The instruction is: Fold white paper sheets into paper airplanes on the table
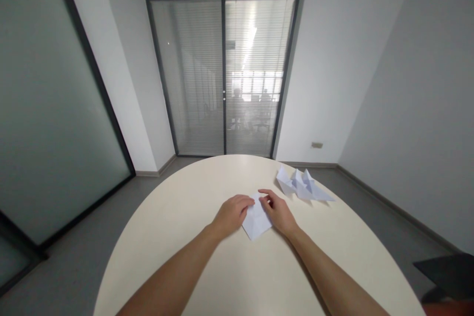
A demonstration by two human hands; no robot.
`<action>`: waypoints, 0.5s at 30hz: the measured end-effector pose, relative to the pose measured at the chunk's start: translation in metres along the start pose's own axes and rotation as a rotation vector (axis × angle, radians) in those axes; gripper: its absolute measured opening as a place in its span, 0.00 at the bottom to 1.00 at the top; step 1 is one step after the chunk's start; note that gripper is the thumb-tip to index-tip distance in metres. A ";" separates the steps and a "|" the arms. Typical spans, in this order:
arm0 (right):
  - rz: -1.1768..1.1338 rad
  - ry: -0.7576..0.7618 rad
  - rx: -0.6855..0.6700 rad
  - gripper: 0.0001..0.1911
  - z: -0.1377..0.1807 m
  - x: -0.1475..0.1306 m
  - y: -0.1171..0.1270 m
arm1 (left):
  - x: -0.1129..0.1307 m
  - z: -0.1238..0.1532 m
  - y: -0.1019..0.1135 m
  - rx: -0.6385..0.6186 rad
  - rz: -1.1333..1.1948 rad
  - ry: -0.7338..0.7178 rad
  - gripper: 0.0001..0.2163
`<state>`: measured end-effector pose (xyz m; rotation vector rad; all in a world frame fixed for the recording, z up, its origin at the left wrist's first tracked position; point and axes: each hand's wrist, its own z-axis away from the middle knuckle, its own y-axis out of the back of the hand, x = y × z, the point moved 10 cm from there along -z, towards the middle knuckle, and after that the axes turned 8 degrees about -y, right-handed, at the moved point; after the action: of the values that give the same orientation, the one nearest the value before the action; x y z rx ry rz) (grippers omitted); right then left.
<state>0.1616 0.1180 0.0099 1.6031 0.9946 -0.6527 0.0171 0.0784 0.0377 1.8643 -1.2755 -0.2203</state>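
Paper (255, 225), white and diamond-shaped

The left hand (232, 214) and right hand (280, 213) hide parts of the paper (255, 224). The surface (244, 281) has its near edge cut off; past its far edge, shapes behind blinds (188, 89) blur.

You're facing a two-panel, dark-framed glass partition (224, 54) with pale slatted blinds (187, 89). On your left, a frosted grey-green glass panel (48, 108). Small beige rectangular plate (317, 145) low on the white wall (333, 69), right of the blinds. Black object (450, 274), partly cropped, at your lower right.
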 end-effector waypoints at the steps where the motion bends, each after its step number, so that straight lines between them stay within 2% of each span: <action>1: 0.001 -0.008 -0.005 0.21 0.000 0.001 -0.001 | -0.002 0.001 -0.004 -0.034 -0.002 0.018 0.15; 5: 0.036 -0.032 0.024 0.22 0.000 0.008 0.002 | -0.016 0.008 -0.017 -0.149 -0.052 0.146 0.15; 8: 0.081 0.031 0.046 0.19 0.000 0.004 0.004 | -0.022 0.012 -0.017 -0.175 -0.101 0.224 0.17; 11: 0.148 0.121 -0.002 0.18 0.001 -0.005 -0.001 | -0.017 0.009 -0.013 -0.180 -0.157 0.197 0.16; 15: 0.374 0.179 -0.066 0.19 0.004 -0.009 -0.012 | -0.004 0.003 -0.008 -0.191 -0.231 0.107 0.13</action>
<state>0.1468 0.1121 0.0099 1.7504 0.8025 -0.2227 0.0189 0.0814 0.0284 1.8298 -0.9326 -0.3481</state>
